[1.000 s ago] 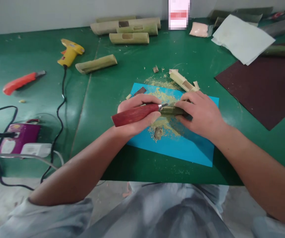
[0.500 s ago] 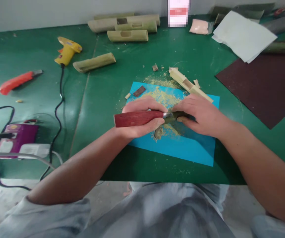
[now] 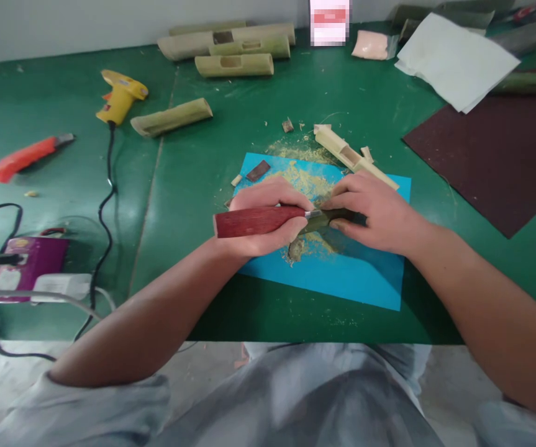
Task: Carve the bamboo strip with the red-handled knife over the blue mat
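Observation:
My left hand (image 3: 272, 197) is closed round the dark red wooden handle of a carving tool (image 3: 259, 222). Its metal shank points right, towards my other hand; the tip is too dark to make out. My right hand (image 3: 372, 208) pinches a small dark green piece of bamboo (image 3: 317, 225), partly hidden by my fingers. Both hands rest close together over a blue sheet (image 3: 342, 285). Yellowish shavings (image 3: 305, 181) are spread on the sheet and beyond its far edge. Just behind my right hand lies a pale bamboo strip with a notch (image 3: 349, 154).
On the green table (image 3: 202, 186) lie a yellow glue gun (image 3: 119, 98), a red utility knife (image 3: 28, 158) and a purple box (image 3: 30, 267) with cords at left. Several cut bamboo tubes (image 3: 235, 65) line the back. At right are white paper (image 3: 456, 62) and a dark brown sheet (image 3: 495, 167).
The whole view has shifted slightly, with the things on the table a little further left. Both hands keep the same grip and nearly the same place.

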`<act>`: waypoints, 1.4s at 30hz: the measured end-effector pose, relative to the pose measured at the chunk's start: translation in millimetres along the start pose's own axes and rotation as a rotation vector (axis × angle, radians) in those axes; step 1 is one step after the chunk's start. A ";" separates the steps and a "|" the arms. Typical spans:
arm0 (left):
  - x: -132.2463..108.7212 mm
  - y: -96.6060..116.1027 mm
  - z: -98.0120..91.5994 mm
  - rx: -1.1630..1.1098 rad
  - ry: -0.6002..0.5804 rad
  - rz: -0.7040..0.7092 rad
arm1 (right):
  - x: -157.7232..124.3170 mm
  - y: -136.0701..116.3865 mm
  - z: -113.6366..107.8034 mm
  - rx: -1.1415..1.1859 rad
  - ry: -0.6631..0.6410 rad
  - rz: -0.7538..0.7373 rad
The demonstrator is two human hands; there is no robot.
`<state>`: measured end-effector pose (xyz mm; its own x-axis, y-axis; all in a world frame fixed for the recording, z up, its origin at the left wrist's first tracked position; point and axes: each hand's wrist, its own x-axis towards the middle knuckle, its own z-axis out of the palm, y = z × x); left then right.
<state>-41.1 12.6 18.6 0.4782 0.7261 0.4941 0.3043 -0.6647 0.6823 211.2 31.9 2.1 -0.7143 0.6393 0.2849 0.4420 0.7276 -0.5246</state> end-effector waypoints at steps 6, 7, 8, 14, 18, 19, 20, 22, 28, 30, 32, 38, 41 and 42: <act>2.7 6.9 0.9 0.018 0.002 -0.168 | 1.2 0.1 1.2 0.031 0.002 0.013; 2.4 6.9 1.7 0.015 0.009 -0.181 | 1.3 0.0 1.3 0.038 0.004 0.013; 1.9 6.6 2.5 0.010 0.017 -0.189 | 1.3 0.0 1.3 0.043 0.004 0.013; 0.5 4.5 4.5 -0.010 0.039 -0.190 | 0.3 -0.1 1.6 0.050 0.003 0.006; 1.4 5.9 3.3 -0.005 0.040 -0.229 | 0.1 0.6 2.8 0.037 0.011 0.007; 1.4 5.4 3.2 -0.009 0.034 -0.229 | 0.1 0.8 3.0 0.038 0.009 0.007; 1.2 4.3 3.3 -0.015 0.024 -0.224 | 0.2 0.9 3.0 0.040 0.007 0.007; 1.0 1.0 4.4 -0.026 0.011 -0.212 | 0.3 1.1 3.1 0.046 0.009 0.003; 2.3 -7.2 10.5 -0.070 0.053 -0.171 | 0.3 1.9 4.0 0.055 0.016 -0.016; 2.6 -6.8 11.7 -0.067 0.057 -0.184 | 0.3 2.7 5.2 0.057 0.022 -0.021; 2.6 -5.4 12.4 -0.053 0.073 -0.201 | 0.3 3.6 6.4 0.059 0.034 -0.023; 2.0 -3.7 13.6 -0.029 0.111 -0.221 | -0.1 4.1 7.3 0.060 0.040 -0.020; 2.1 -7.1 14.1 -0.059 0.107 -0.158 | -0.4 4.2 7.7 0.066 0.049 -0.016; 2.0 -8.7 14.4 -0.068 0.112 -0.133 | -0.5 4.4 8.0 0.069 0.056 -0.017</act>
<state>-30.9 17.3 5.9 0.3411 0.8246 0.4513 0.3004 -0.5506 0.7789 209.1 32.8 -6.8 -0.6890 0.6412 0.3379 0.3902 0.7210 -0.5726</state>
